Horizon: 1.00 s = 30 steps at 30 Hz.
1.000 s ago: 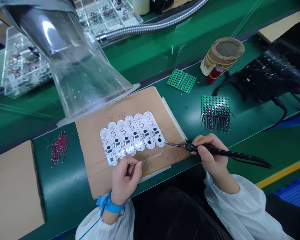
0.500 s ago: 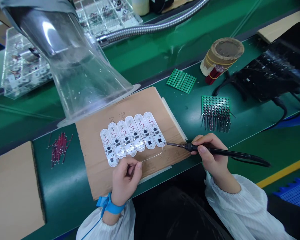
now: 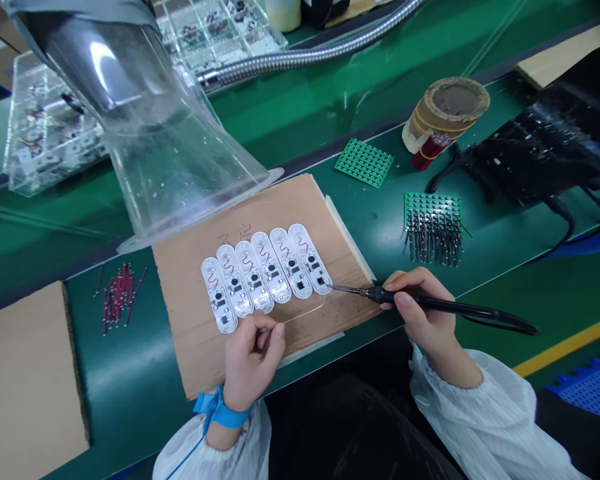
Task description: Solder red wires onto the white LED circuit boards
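Several white oval circuit boards with black parts and thin red wires lie side by side on a piece of cardboard. My right hand is closed round the dark handle of a soldering iron. The iron's tip is at the lower end of the rightmost board. In my left hand, closed in a pinch below the boards, is a thin strand of solder wire. The strand bends up toward the iron's tip. A blue wrist strap circles my left wrist.
A clear fume hood on a metal hose hangs over the cardboard's far edge. Cut red wires lie at left. Green boards, a round tub and a black case stand at right.
The view has shifted very slightly. Both hands, the soldering iron and the solder wire keep practically the same places.
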Tool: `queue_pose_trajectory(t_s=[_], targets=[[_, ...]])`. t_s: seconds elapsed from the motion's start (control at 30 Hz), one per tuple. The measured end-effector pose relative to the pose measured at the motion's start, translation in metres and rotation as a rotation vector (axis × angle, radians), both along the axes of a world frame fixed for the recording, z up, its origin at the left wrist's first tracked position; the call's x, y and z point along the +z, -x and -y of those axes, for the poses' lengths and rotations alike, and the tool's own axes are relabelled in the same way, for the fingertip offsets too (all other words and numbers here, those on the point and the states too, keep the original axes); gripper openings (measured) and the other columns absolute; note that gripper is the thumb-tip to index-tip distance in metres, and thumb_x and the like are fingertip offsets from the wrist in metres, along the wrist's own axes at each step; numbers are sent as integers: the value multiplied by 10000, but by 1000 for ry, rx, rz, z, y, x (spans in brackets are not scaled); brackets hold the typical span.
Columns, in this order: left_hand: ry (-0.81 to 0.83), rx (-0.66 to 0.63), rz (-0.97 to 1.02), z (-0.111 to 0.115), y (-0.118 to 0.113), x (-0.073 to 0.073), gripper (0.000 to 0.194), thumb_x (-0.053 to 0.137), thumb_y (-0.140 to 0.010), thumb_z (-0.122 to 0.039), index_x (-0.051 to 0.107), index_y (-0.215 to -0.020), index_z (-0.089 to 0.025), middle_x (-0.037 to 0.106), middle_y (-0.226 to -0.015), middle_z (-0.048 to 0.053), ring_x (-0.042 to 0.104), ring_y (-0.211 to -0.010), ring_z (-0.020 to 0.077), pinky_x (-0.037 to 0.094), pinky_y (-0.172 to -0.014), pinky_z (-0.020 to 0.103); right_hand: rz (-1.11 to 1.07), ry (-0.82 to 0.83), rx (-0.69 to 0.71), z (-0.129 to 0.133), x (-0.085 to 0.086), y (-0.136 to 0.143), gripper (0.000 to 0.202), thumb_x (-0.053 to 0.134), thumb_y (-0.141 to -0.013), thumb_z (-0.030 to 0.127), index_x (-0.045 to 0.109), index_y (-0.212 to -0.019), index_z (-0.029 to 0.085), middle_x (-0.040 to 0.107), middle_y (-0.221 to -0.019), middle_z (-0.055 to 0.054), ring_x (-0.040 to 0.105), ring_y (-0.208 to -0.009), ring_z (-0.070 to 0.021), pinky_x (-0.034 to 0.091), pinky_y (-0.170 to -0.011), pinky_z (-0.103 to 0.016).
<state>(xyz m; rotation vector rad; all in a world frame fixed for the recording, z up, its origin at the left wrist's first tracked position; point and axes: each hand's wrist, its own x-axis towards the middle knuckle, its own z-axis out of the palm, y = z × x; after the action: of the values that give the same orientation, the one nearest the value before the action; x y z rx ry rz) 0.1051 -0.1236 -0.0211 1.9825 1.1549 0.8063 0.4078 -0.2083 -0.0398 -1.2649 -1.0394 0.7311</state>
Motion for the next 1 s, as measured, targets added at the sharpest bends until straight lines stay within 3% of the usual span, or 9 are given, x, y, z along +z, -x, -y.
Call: queue_pose_trajectory(t_s=[0.7,1.0], targets=[[15,55,-4,-2,-3,3,176,685,-1022,-188,617,-863,-216,405,-638,-98,417,-526,81,377,-529,177,82,45,74,-2,4,-1,82,758,-1065,332,757,-1031,257,739,-837,-29,695,-639,-171,553,-584,-298],[30,92,0,4,7,5,134,690,-1031,-192,658,-903,-213,462,-653,-86,457,-544,87,412,-545,182,-73,-10,-32,-4,11,11,123,755,-1074,375,755,-1040,257,714,-778,-13,694,-642,-170,572,-589,-300]])
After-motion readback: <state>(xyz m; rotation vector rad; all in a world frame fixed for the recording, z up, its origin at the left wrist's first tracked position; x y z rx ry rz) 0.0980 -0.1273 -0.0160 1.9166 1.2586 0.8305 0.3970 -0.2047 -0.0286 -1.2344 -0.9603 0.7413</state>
